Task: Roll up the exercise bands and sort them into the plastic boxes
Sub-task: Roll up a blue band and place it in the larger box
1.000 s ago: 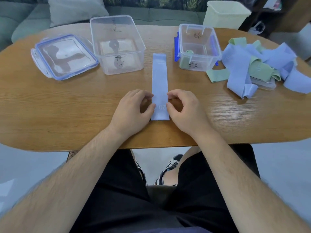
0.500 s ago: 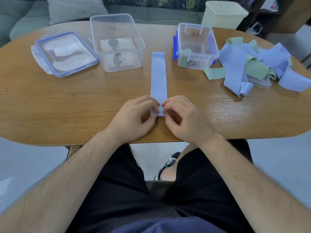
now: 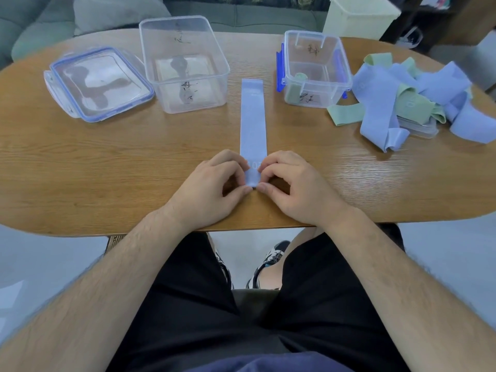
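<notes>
Single head-worn wide-angle view, looking forward and steeply down over the surface (image 3: 80, 167) from its near edge, close above forearms and lap, far edge included.

Both bare forearms rise from the lower corners of the frame and converge at its centre. The left hand (image 3: 212, 187) and the right hand (image 3: 292, 186) sit knuckles up, fingers curled inward, thumbs and fingertips (image 3: 243, 169) nearly meeting, pinching the near end of the flat pale blue elastic band (image 3: 251, 122).
</notes>
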